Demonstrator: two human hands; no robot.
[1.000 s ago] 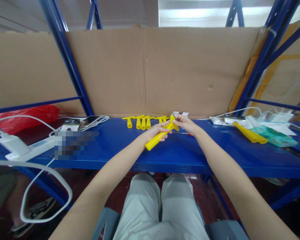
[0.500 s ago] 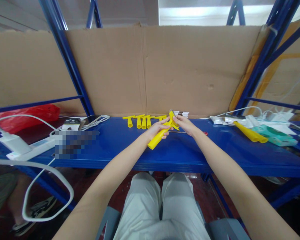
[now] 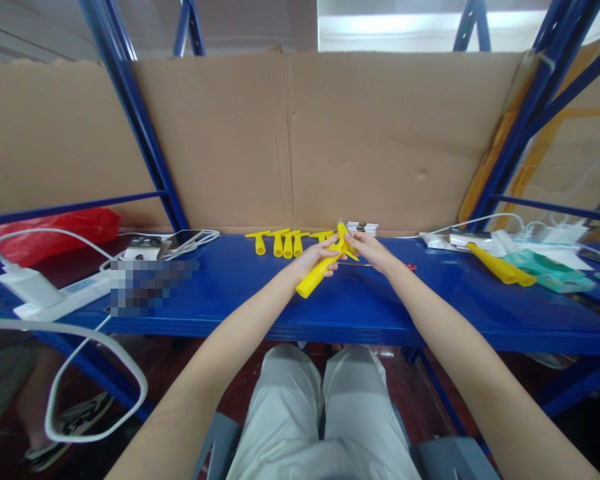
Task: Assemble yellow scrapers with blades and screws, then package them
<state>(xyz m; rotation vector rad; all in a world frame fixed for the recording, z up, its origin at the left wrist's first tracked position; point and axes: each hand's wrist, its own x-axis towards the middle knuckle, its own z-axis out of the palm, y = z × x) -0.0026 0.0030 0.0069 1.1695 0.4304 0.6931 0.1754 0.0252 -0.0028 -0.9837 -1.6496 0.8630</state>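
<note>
My left hand (image 3: 319, 259) is closed round a yellow T-shaped tool (image 3: 312, 279), whose round handle points down toward me. At the tool's upper end, my right hand (image 3: 364, 245) has its fingers closed on the yellow head. What lies between the fingertips is too small to make out. Several similar yellow tools (image 3: 279, 245) stand in a row to the left, handles toward me, on the blue table (image 3: 260, 300). Behind my right wrist lies a thin screwdriver with a red handle (image 3: 411, 267), partly hidden.
On the right lie yellow handles (image 3: 503, 267), a green packet (image 3: 555, 270) and white cables. A white power strip (image 3: 70, 297), a charger (image 3: 33, 287) and a red bag (image 3: 60, 233) are on the left. Cardboard (image 3: 340, 140) closes off the back.
</note>
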